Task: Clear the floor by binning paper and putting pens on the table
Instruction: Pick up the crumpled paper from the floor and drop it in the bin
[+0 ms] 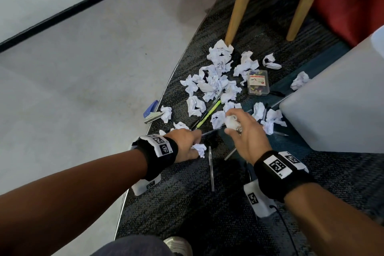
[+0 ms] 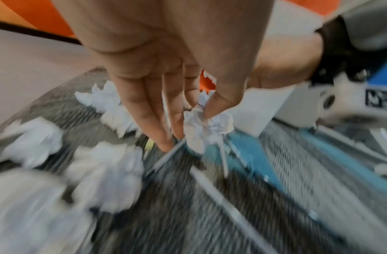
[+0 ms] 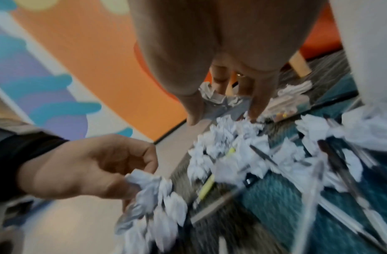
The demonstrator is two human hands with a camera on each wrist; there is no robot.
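Many crumpled white paper balls (image 1: 214, 83) lie heaped on the dark carpet, with several pens among them, one yellow-green (image 1: 207, 115) and one clear (image 1: 211, 168). My left hand (image 1: 192, 144) pinches a small paper ball (image 1: 200, 149) low over the carpet; in the left wrist view thumb and forefinger hold that ball (image 2: 206, 128). My right hand (image 1: 239, 129), a little farther in, grips another paper ball (image 1: 232, 122), which the right wrist view shows between thumb and fingers (image 3: 221, 98). The left hand (image 3: 90, 168) and its paper (image 3: 149, 183) also appear there.
A clear box of push pins (image 1: 258, 82) sits at the pile's right edge. A blue stapler (image 1: 151, 112) lies on the grey floor to the left. Wooden chair legs (image 1: 241, 4) stand behind the pile. A white block-like piece of furniture (image 1: 336, 106) is at the right.
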